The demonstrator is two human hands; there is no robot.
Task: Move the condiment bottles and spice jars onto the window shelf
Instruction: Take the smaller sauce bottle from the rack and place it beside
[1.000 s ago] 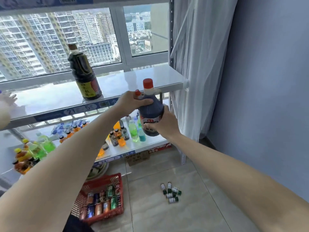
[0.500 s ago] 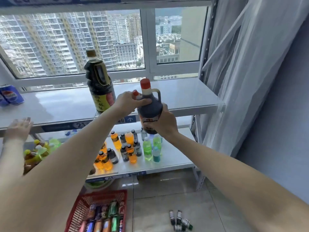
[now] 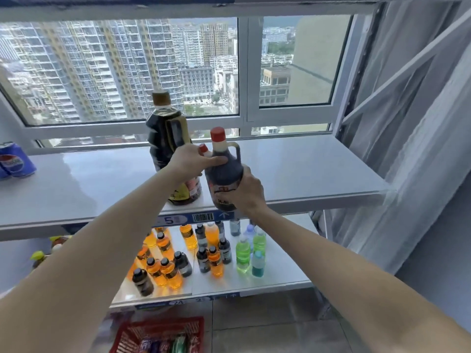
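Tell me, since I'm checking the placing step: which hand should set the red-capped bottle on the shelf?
Right hand: it wraps the red-capped bottle low, carrying it. The left hand only pinches its shoulder.

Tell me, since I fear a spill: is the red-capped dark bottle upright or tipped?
Nearly upright, leaning slightly: the red-capped bottle, held by both hands, has its cap just left of its base.

The window shelf [image 3: 305, 169] is smooth grey sheet with a glossy top that mirrors the window. The red-capped handled bottle [image 3: 224, 171] at centre frame looks like glossy clear plastic over dark liquid, as does the taller dark bottle [image 3: 165, 133] behind it. The curtain [image 3: 420, 149] at right is sheer white cloth. The basket [image 3: 158, 327] at bottom is red plastic mesh. The floor tiles [image 3: 267, 327] look smooth and matt.
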